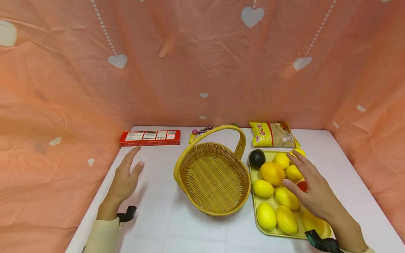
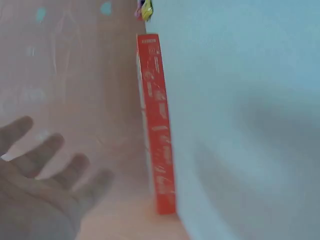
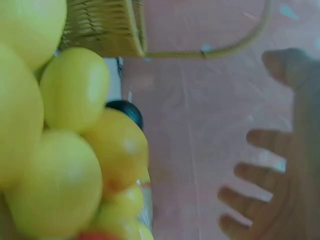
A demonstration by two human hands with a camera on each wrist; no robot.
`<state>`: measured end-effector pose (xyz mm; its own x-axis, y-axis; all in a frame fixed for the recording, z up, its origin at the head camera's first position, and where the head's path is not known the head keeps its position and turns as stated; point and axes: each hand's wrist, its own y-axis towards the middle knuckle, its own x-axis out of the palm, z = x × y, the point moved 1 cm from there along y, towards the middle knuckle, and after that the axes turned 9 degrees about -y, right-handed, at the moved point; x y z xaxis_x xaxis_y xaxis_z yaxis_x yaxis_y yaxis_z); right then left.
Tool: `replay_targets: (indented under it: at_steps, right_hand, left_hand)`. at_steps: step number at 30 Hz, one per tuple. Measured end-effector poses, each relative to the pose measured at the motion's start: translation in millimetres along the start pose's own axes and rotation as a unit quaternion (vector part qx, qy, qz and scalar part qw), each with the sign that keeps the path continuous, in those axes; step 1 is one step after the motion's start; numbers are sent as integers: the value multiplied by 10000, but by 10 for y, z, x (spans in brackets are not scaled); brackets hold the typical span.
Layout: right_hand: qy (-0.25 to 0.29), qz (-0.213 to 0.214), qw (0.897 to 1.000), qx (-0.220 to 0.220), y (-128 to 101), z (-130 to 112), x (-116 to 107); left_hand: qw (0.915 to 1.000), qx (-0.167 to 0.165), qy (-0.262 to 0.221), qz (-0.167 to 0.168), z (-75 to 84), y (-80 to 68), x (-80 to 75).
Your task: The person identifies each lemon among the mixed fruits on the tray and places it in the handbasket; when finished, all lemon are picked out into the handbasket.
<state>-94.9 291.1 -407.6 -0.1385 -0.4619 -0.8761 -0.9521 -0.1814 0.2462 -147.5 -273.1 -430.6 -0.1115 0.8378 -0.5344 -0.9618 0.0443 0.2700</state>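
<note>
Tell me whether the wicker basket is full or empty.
Empty: the basket shows only bare woven floor; the lemons lie on the tray beside it.

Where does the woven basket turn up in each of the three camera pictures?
Head view: the basket sits mid-table, between the two hands, just left of the fruit tray.
Left wrist view: not in it; only the red box and the left hand show.
Right wrist view: its woven wall and thin handle fill the top edge.
Shared landmark: the dark round fruit, seen again below the basket.
</note>
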Motion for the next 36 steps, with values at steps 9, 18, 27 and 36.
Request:
replay_targets:
  at_steps: [9, 18, 27, 36]
  right_hand:
    - [1191, 557, 9911, 223, -600, 378, -280]
    - [2993, 372, 9530, 304, -1048, 640, -167]
    - [1618, -66, 9773, 1370, -1193, 634, 223]
    - [1841, -495, 9560, 2231, -1228, 586, 362]
  left_hand:
    - [9279, 480, -3688, 277, -280, -47, -73]
    - [8827, 204, -4693, -126, -310, 218, 313]
    - [8431, -862, -5179, -1159, -233, 497, 877]
    - [8063, -1483, -5378, -1967, -283, 561, 1202]
